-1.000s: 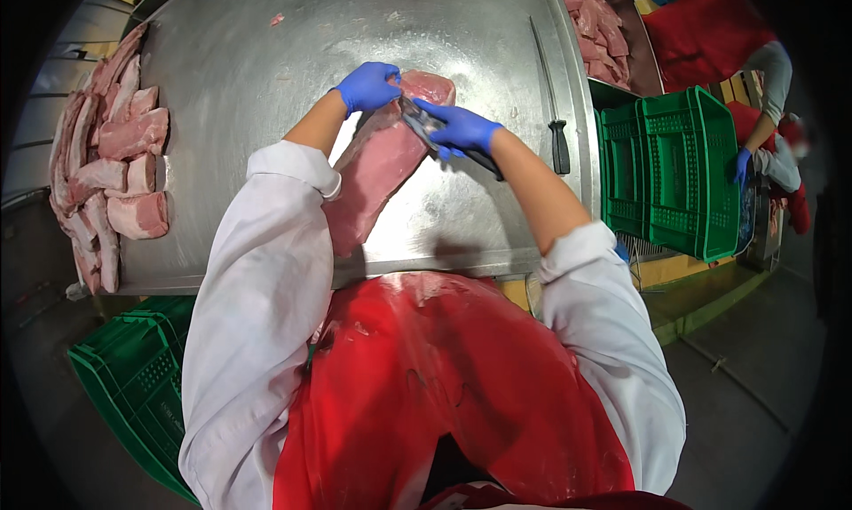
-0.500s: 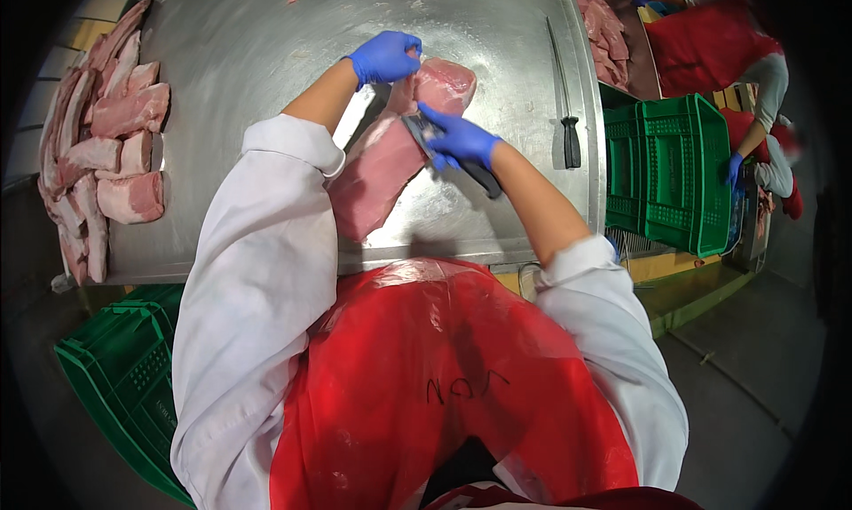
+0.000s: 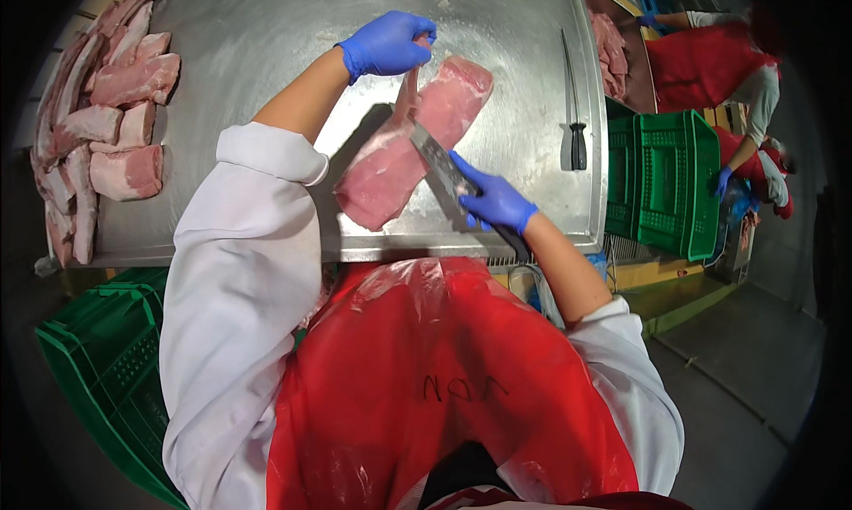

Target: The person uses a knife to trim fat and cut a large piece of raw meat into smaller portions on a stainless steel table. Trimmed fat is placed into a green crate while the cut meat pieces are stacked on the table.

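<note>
A long, boneless slab of pink meat (image 3: 390, 180) lies slantwise on the steel table in front of me. My left hand (image 3: 387, 45), in a blue glove, pinches a thin strip of meat (image 3: 408, 91) and holds it raised above the slab's far part. My right hand (image 3: 499, 201), also gloved in blue, grips a knife (image 3: 435, 153) by its dark handle. The blade points away from me to the left, its tip at the base of the raised strip.
Cut meat pieces (image 3: 127, 171) are heaped along the left of the steel table (image 3: 257, 31). A sharpening steel (image 3: 578, 142) lies at its right edge. Green crates (image 3: 674, 181) stand to the right, another crate (image 3: 102, 341) low on the left. A co-worker (image 3: 710, 57) stands at the far right.
My right hand has drawn the knife toward me and to the right, uncovering more of the blade. My left hand has shifted slightly away, and the strip now stands stretched up from the slab.
</note>
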{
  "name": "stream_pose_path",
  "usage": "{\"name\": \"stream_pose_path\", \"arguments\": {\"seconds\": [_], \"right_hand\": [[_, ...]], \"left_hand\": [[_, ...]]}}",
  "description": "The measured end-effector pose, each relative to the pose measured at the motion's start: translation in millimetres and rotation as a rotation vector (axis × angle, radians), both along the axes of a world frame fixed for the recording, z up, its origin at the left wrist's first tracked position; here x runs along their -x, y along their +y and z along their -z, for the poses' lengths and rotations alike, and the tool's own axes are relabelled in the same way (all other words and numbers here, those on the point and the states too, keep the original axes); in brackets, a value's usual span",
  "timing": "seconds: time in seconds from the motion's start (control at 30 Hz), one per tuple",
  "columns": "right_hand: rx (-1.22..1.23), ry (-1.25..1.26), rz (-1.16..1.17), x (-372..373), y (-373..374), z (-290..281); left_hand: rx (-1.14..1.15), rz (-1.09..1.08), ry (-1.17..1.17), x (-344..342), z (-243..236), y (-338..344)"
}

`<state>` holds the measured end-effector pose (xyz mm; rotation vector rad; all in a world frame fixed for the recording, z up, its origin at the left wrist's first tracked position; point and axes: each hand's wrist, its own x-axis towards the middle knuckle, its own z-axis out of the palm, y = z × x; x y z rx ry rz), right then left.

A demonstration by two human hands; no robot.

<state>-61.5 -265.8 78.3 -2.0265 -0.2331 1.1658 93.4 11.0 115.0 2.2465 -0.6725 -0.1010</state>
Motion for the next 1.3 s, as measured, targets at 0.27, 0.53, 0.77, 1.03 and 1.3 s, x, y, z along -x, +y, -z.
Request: {"name": "stream_pose_path", "arguments": {"seconds": [0.27,0.53,0.77,1.03,1.3], "right_hand": [[-0.008,-0.043,-0.101,3,19,-2],[-0.17,-0.089,-0.09,-12,53,18],[-0.196,0.126,-0.233,20,26,-5],[-0.171,0.124,-0.705,23,72,12],[-0.216,0.288,-0.48,-18,43,-15]], "left_hand": [[0.04,-0.032,-0.114,20,-29,-4],[0.012,-0.058,-0.187,54,-81,-5],[0.121,-0.203,-0.297,120,-152,18],[-0.004,-0.533,-0.338,281,-209,112],[0.091,-0.867,0.127,485,-186,128]]}}
